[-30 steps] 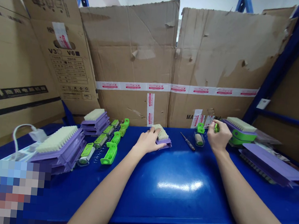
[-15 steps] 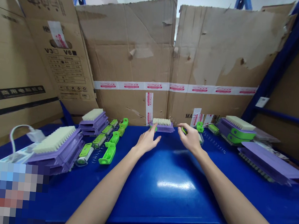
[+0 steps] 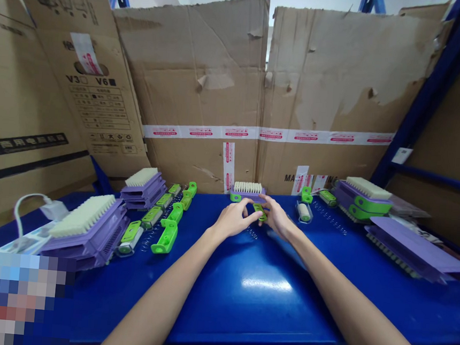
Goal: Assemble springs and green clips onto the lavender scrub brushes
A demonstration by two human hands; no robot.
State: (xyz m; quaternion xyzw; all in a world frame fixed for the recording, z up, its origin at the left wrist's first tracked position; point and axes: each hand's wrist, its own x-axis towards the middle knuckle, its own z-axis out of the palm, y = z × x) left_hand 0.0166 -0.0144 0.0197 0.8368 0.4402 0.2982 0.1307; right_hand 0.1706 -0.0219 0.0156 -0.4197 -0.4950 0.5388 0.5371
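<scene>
Over the middle of the table, a small green-topped block (image 3: 259, 212) sits between both hands. My right hand (image 3: 277, 218) grips it from the right with bent fingers. From the left, my left hand (image 3: 231, 219) has its thumb and curled fingers closed at the same block. Just below them is a thin coil spring (image 3: 252, 232); whether it touches a hand I cannot tell. Right behind the hands stands a purple brush head (image 3: 248, 189) with cream bristles up and a green end piece (image 3: 236, 198), its front partly hidden by fingers.
Purple brush heads are stacked at left (image 3: 88, 230) and right (image 3: 362, 197). A row of green-topped blocks (image 3: 152, 217), springs and green brackets (image 3: 167, 237) lies left. At right are a clear-cased white piece (image 3: 303, 212), a green bracket (image 3: 307, 195) and springs (image 3: 330, 218). Cardboard (image 3: 192, 94) walls the back.
My right hand has moved left with the green-topped block, and my left hand has come off the brush head to meet it. The clear-cased piece and a spring under the hands now show.
</scene>
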